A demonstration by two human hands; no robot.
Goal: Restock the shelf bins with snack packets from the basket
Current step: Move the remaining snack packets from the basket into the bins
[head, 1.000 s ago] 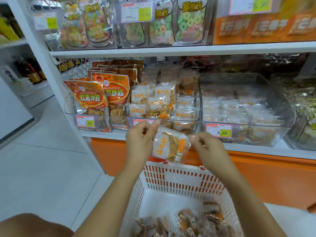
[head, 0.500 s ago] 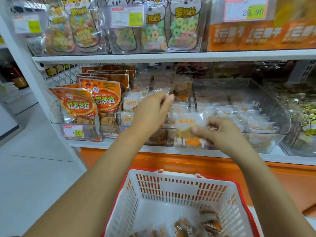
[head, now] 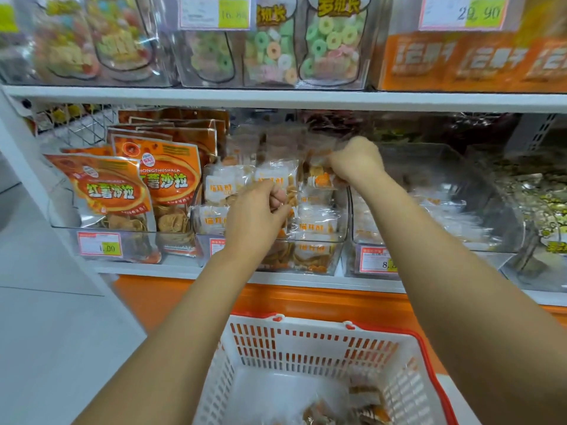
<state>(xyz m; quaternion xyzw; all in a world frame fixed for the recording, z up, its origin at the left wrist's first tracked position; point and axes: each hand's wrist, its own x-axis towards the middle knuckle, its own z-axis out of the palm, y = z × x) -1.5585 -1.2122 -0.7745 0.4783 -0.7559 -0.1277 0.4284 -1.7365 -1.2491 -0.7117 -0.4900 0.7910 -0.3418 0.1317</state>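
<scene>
Both hands reach into the middle clear bin (head: pixel 325 240) on the lower shelf (head: pixel 171 269). Left hand (head: pixel 256 214) is curled, fingers pinching a clear snack packet (head: pixel 277 176) standing on the pile in that bin. Right hand (head: pixel 357 162) is closed on another packet (head: pixel 319 176) further back, above the same bin. Left bin (head: pixel 61 223) holds upright orange bags (head: pixel 107 191). Right bin (head: pixel 503 237): blurred clear packets. White basket (head: pixel 306 348) below, a few packets (head: pixel 356 409) at its bottom.
</scene>
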